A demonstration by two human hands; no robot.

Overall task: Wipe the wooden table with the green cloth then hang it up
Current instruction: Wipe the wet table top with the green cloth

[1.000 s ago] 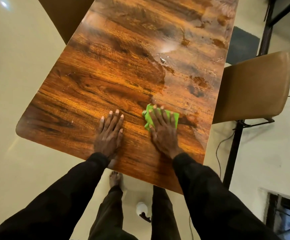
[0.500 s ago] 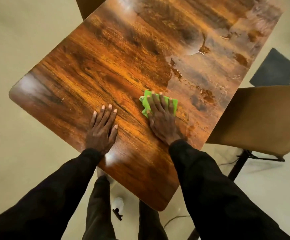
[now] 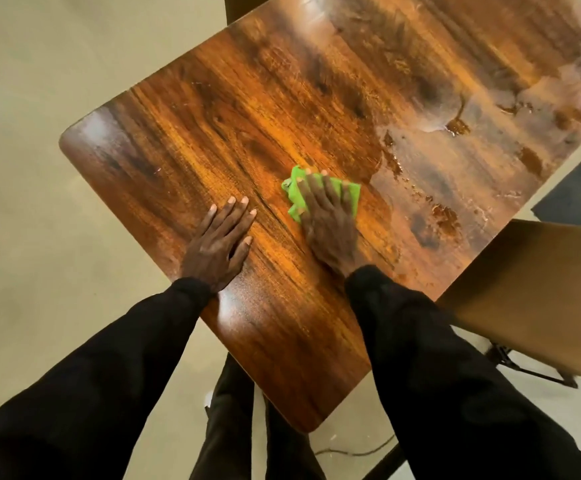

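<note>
Black sleeves (image 3: 109,375) lead to your two hands, which lie flat and apart on the wooden table (image 3: 247,116). The left hand (image 3: 218,244) rests bare with straight fingers. The right hand (image 3: 328,233) presses the green cloth (image 3: 294,192), bunched under its fingers, near the table's middle. At 2 o'clock from the cloth lies a wet patch (image 3: 455,174). I think the small cloth may only push this liquid, so it smears or runs off toward the chair (image 3: 541,292) at 4 o'clock.

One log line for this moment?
step: wipe | right hand: presses green cloth on wooden table | left hand: flat on table | hanging: not done
</note>
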